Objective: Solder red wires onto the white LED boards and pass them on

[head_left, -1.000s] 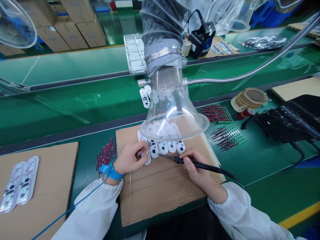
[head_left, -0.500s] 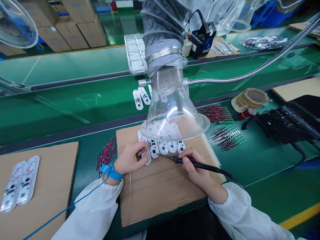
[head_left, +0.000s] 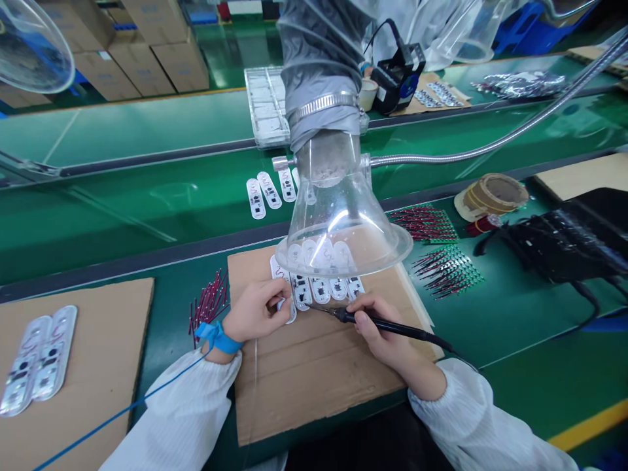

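Note:
My right hand (head_left: 377,327) is closed around the black handle of a soldering iron (head_left: 387,322). The iron's tip reaches the lower end of a white circuit board (head_left: 301,292), one of several lying side by side on a cardboard sheet (head_left: 314,379). At the left end of that row my left hand (head_left: 260,307) is pinched, its fingertips over another board (head_left: 289,313). A thin pale strand, seemingly solder wire (head_left: 256,360), runs down from this hand across the cardboard; its end at the fingers is hidden. A blue wrist strap (head_left: 219,337) circles my left wrist.
A clear fume hood (head_left: 343,229) hangs over the boards' upper ends. Red wires (head_left: 210,301) lie left; wired green panels (head_left: 449,268) and a tape roll (head_left: 490,195) lie right. More boards (head_left: 269,190) rest on the green belt beyond. Two boards (head_left: 42,360) occupy the left cardboard.
The boards on the green belt have shifted left, and another shows beside the hood. The soldering iron's tip has moved slightly left and down. My left hand stays in place.

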`<state>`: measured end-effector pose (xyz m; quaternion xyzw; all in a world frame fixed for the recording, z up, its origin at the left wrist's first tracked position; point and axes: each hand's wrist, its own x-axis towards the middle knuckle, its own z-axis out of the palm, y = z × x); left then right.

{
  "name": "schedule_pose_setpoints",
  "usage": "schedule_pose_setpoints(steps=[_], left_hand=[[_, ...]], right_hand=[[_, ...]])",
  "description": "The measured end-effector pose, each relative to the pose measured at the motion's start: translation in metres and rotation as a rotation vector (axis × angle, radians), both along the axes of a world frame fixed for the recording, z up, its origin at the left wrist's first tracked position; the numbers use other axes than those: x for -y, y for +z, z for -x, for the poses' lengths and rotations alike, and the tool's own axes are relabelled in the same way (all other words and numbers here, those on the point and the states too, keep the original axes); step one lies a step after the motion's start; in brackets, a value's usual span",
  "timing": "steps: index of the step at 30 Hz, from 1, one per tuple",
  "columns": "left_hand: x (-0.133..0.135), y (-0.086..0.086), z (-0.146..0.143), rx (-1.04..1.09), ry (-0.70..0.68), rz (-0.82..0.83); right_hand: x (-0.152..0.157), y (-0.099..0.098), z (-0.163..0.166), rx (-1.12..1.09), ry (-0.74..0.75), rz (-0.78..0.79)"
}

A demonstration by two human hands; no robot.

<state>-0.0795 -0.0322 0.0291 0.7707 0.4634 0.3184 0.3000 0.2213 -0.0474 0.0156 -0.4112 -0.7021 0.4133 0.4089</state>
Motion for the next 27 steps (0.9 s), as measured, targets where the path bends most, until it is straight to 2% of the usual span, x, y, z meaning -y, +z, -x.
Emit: schedule_pose_setpoints(steps=[10,19,23,27], left_hand=[[0.000,-0.002,0.002,0.006,0.013,0.006],[0.000,-0.005,0.002,0.007,0.050,0.081],[0.003,-0.008,0.007,0.038,0.164,0.096],[0.003,-0.011,0.013,0.084,0.332,0.019]], right_hand=[[-0.001,0.004,0.000,0.034,0.058,0.060],[0.000,0.004,0.000,0.055,0.081,0.121],[0.002,-0.002,-0.001,-0.022,0.013,0.097],[0.006,-0.010,-0.001,-0.061,-0.086,0.109]])
